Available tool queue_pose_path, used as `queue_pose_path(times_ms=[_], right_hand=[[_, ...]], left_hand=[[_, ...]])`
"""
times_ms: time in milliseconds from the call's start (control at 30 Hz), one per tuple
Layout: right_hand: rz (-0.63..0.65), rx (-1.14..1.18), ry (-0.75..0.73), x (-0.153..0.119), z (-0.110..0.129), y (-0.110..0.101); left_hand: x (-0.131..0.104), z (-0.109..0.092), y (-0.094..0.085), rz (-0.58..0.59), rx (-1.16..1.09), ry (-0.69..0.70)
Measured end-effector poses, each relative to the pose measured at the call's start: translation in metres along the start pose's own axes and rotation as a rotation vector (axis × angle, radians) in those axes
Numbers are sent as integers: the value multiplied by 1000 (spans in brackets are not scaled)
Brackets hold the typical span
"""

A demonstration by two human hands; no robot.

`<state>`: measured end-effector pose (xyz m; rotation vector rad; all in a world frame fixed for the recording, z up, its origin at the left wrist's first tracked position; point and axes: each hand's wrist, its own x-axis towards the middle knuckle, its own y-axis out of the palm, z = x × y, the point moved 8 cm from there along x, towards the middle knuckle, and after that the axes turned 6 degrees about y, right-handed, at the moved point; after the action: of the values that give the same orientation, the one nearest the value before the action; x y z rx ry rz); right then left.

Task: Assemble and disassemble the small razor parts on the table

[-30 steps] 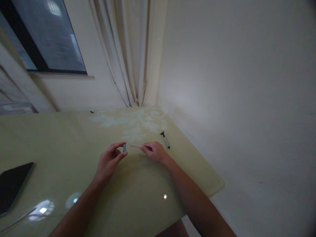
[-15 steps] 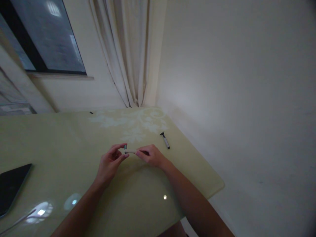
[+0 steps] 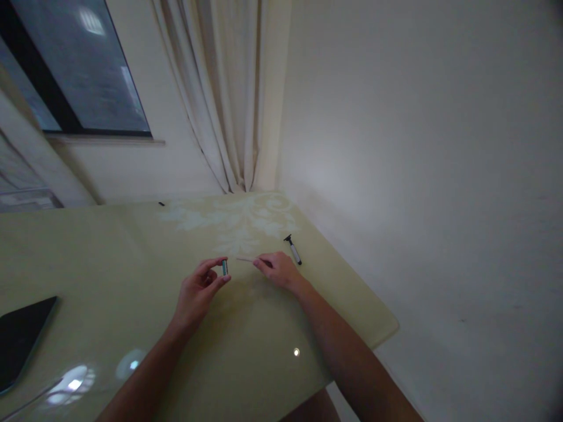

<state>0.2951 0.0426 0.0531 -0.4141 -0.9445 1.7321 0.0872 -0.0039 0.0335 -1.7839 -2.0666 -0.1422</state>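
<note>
Small teal-and-dark rectangular piece, any lettering too small to read, stands pinched in the left hand, thumb and finger slightly parted, above the yellow-green desk; the right hand tightly pinches a thin whitish stick just apart.

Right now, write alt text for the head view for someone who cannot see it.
The left hand pinches a small teal piece, while the right hand holds a thin pale stick pointing toward it, the tip not touching. On the greenish table, a razor lies just beyond the right hand and a dark flat slab at far left.
</note>
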Motion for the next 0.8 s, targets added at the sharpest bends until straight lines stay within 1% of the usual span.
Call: queue_pose_path(times_ms=[100,167,333,500,567,667,733,800], right_hand=[[28,85,-88,-3,11,3],[45,98,-115,-4,16,5],[-13,0,-25,-1,6,1],[40,102,-136,-5,17,7],[28,55,-115,-5,15,6],[-26,-17,-50,-2,8,-1],[-30,23,-62,-2,9,-1],[-7,80,-101,-4,14,4]], left_hand=[[-1,0,2,14,7,-5],[-1,0,3,18,-2,-6],[-1,4,6,23,-18,-2],[-1,6,7,36,-21,-18],[-1,5,5,24,-23,-23],[0,4,2,-4,-22,-27],[-1,4,3,1,-18,-29],[-1,3,5,16,-23,-22]])
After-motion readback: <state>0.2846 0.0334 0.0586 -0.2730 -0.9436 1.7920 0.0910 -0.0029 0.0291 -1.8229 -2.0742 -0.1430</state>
